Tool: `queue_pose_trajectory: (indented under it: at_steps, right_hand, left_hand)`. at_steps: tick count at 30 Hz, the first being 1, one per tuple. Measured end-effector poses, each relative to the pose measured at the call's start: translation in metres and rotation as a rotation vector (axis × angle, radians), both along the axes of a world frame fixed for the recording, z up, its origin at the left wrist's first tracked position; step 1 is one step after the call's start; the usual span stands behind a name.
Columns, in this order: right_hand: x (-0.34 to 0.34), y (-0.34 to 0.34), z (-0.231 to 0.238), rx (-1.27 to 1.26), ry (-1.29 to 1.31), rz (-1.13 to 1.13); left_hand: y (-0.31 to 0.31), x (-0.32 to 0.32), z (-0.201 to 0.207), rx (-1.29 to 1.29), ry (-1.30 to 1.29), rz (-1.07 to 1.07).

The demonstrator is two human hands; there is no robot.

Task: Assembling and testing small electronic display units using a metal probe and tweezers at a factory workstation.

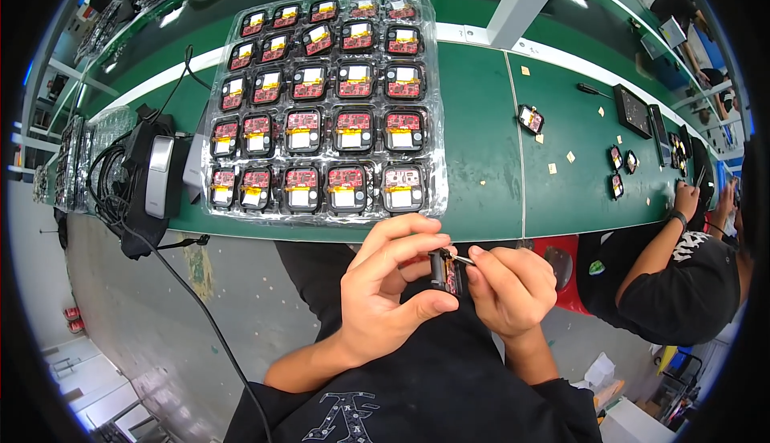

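Above my lap, just off the table's near edge, my left hand [393,287] grips a small black watch-like casing [446,275] between thumb and fingers. The casing is tilted on its edge, and part of a red circuit board shows inside it. My right hand [517,291] pinches a thin metal tool [460,258], whose tip reaches the casing's upper edge. Most of the tool is hidden by my fingers, so its exact kind does not show. Beyond my hands lies a clear plastic tray [439,122] with several similar casings, each with a red board and a white block.
The green table [477,194] runs across in front of me. One loose casing [530,119] and yellowish scraps lie right of the tray. A grey box-shaped device [159,177] with black cables [108,178] stands at left. Another person [682,275] works at right.
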State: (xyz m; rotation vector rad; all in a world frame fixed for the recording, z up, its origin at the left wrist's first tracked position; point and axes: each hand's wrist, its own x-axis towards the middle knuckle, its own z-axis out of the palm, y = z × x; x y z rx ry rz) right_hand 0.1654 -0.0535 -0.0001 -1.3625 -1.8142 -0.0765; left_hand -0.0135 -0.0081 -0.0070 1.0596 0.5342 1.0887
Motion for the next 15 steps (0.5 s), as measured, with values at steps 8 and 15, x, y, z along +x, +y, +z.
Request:
queue_pose_trajectory:
  at_steps: [8, 15]
  right_hand:
    - [-0.0057, 0.0029, 0.0024, -0.195, 0.286, -0.023]
    - [0.0012, 0.0057, -0.0017, -0.065, 0.081, -0.025]
  left_hand:
    - [0.0012, -0.0011, -0.0018, 0.016, -0.009, 0.025]
    - [0.0029, -0.003, -0.0015, 0.026, 0.019, 0.049]
